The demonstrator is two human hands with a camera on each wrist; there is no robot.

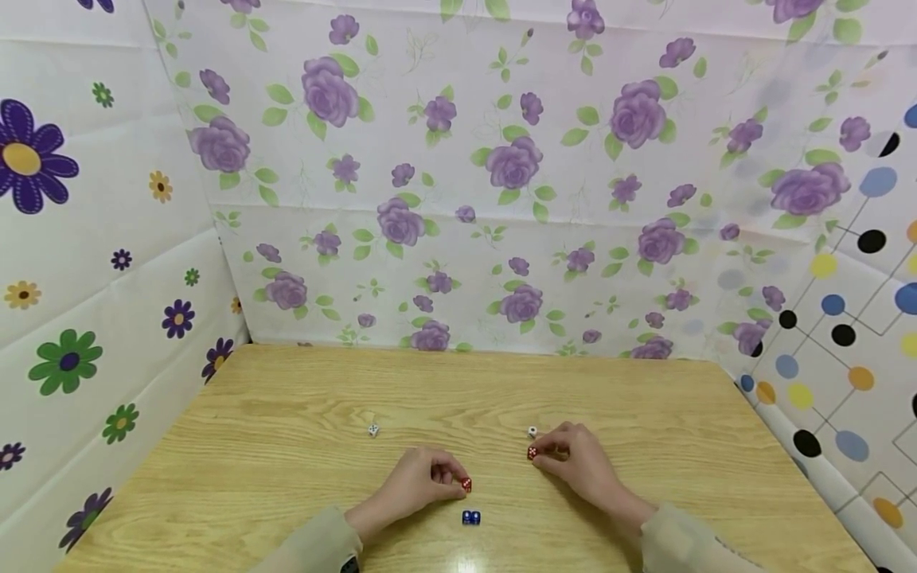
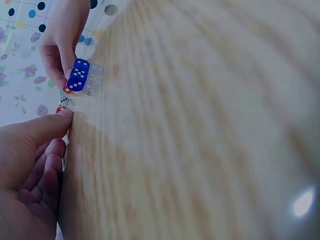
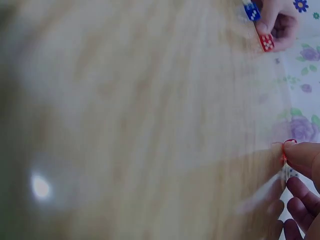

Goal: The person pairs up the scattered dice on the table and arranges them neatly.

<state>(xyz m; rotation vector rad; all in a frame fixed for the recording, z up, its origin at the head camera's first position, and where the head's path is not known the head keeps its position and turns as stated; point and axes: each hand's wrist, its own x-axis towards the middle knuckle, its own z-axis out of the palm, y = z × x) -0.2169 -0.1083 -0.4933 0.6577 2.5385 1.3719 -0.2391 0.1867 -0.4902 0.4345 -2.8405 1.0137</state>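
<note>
Across the far side we saw a cloth [image 1: 458,183] of purple roses, with a daisy-patterned cloth [image 1: 136,231] on the left and a dotted, lined cloth [image 1: 845,318] on the right. Before them spread the wood-grained table [image 1: 301,461], with a pale sleeve on either arm reaching in from the near edge.

The right hand [image 1: 583,461] came next in our count, and the right red die [image 1: 532,453] sat at its fingertips, on the hand's left side. We saw that hand nearly closed, thumb and fingertip parted only by the die they pinched, the other fingers bent.

The left red die [image 1: 467,485] sat at the right end of the left hand [image 1: 423,477], nearer to us than its twin. There too we found thumb and fingertip pinching the die, the remaining fingers curled towards the palm (we could not tell whether either red die touched the wood).

Two blue dice [image 1: 471,517] stood side by side on the near side of the left red die. Of the white ones, the right white die [image 1: 532,431] lay just beyond the right hand's fingertips, and the left white die [image 1: 373,430] lay far and left of the left hand, well apart from it.
</note>
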